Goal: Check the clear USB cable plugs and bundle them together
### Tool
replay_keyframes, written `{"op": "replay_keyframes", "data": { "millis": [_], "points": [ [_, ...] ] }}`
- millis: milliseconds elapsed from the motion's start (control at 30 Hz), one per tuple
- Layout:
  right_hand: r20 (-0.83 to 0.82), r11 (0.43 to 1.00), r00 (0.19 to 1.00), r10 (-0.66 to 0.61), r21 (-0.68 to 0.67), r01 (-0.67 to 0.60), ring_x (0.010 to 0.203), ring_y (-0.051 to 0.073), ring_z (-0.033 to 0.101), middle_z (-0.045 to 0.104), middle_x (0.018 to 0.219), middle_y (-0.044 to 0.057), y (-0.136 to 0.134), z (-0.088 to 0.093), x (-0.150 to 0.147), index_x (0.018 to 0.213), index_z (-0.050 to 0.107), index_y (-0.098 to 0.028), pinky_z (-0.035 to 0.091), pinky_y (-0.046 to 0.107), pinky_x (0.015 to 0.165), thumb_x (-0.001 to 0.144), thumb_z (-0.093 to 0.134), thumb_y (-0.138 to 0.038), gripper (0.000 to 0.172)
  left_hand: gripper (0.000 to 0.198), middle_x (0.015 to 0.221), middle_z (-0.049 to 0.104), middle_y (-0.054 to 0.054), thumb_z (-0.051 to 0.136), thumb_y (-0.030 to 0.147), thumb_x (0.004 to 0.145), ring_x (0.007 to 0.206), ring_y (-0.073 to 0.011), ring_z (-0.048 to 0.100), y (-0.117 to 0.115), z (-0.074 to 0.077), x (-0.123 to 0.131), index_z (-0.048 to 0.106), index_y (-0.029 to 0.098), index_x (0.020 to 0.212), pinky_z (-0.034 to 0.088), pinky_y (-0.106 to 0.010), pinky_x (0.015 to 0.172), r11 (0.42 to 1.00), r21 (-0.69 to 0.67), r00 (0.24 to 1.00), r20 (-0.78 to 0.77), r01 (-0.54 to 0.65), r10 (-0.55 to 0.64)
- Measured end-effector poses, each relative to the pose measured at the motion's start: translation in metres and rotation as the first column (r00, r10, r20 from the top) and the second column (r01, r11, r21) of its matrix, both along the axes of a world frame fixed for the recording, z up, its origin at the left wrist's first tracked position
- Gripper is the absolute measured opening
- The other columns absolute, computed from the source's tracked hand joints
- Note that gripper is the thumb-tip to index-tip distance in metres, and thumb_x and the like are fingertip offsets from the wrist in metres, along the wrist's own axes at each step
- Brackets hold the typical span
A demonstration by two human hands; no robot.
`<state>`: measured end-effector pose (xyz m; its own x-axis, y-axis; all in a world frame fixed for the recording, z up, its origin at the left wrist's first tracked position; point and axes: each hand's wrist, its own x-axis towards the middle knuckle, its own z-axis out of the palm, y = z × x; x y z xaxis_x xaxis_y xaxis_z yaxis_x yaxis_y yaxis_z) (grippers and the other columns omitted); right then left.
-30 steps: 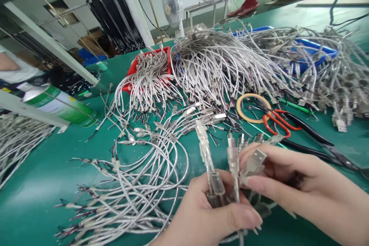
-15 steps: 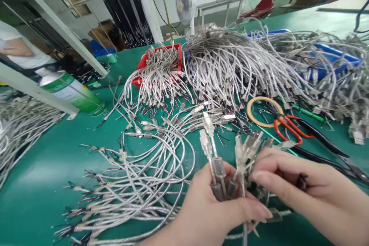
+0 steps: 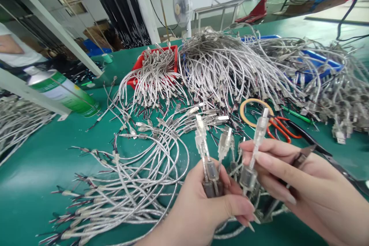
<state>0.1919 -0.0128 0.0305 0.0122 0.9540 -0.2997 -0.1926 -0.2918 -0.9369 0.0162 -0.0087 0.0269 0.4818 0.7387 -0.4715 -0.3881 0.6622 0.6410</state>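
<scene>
My left hand (image 3: 207,203) is closed around several clear-jacketed USB cables (image 3: 211,171), their metal plugs pointing up above the fingers. Between the thumb and fingers of my right hand (image 3: 305,188) is one USB cable (image 3: 261,128), its plug upright and its grey ferrite bead just below my fingertips. A dark, thin metal tool (image 3: 301,156) also lies across my right hand; its kind is partly hidden. More silver cables (image 3: 155,178) spread on the green table left of my hands, stripped wire ends facing left.
A red bin (image 3: 140,62) and blue trays (image 3: 328,63) hold heaps of cables. Orange-handled scissors (image 3: 281,128), black-handled cutters (image 3: 311,138) and a tape roll (image 3: 245,112) lie beyond my right hand. A green spray can (image 3: 65,92) stands left by a white post; another person's arm (image 3: 11,44) is farther back.
My right hand has turned and lifted one USB cable upright, apart from the bunch. The dark tool in it shows more. My left hand keeps its bunch; the view has shifted slightly.
</scene>
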Motion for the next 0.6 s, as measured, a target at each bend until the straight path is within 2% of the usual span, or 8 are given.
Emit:
{"op": "replay_keyframes", "data": {
  "millis": [167, 267, 400, 600],
  "points": [
    [-0.053, 0.999, 0.998, 0.018, -0.046, -0.02, 0.047, 0.01, 0.039, 0.072, 0.078, 0.006, -0.0005, 0.0055, -0.0037, 0.092, 0.08, -0.025, 0.044, 0.029, 0.047, 0.075, 0.082, -0.051, 0.031, 0.05, 0.057, 0.067, 0.003, 0.096, 0.018, 0.051, 0.05, -0.0102, 0.065, -0.0022, -0.0035, 0.0021, 0.05, 0.016, 0.071, 0.053, -0.018, 0.05, 1.0, -0.006, 0.998, 0.053, 0.024, -0.023],
    [-0.062, 0.998, 0.997, 0.043, -0.049, -0.046, 0.046, 0.01, 0.038, 0.07, 0.07, 0.005, -0.0018, 0.0061, -0.0013, 0.09, 0.081, -0.024, 0.043, 0.029, 0.047, 0.075, 0.082, -0.052, 0.032, 0.05, 0.055, 0.066, 0.004, 0.095, 0.02, 0.053, 0.049, -0.0105, 0.066, -0.0043, -0.0066, 0.0007, 0.049, 0.016, 0.072, 0.053, -0.017, 0.049, 0.999, -0.008, 0.998, 0.055, 0.038, -0.037],
    [-0.046, 0.999, 0.999, 0.01, -0.037, -0.012, 0.05, 0.012, 0.043, 0.07, 0.066, 0.006, -0.0008, 0.0059, -0.0026, 0.08, 0.08, -0.023, 0.041, 0.028, 0.045, 0.071, 0.085, -0.052, 0.03, 0.049, 0.055, 0.068, 0.003, 0.094, 0.019, 0.055, 0.05, -0.0117, 0.067, -0.0066, -0.0093, 0.0001, 0.05, 0.017, 0.074, 0.054, -0.018, 0.049, 0.999, -0.024, 0.996, 0.076, 0.044, -0.042],
    [-0.121, 1.0, 0.992, 0.018, -0.007, -0.019, 0.043, 0.007, 0.031, 0.069, 0.066, 0.004, 0.0007, 0.0056, -0.0065, 0.079, 0.077, -0.022, 0.03, 0.024, 0.039, 0.074, 0.084, -0.047, 0.027, 0.048, 0.056, 0.068, 0.002, 0.096, 0.022, 0.055, 0.053, -0.0127, 0.069, -0.0073, -0.0088, 0.0013, 0.052, 0.016, 0.073, 0.054, -0.018, 0.052, 0.996, -0.027, 0.993, 0.08, 0.088, -0.085]
  ]
}}
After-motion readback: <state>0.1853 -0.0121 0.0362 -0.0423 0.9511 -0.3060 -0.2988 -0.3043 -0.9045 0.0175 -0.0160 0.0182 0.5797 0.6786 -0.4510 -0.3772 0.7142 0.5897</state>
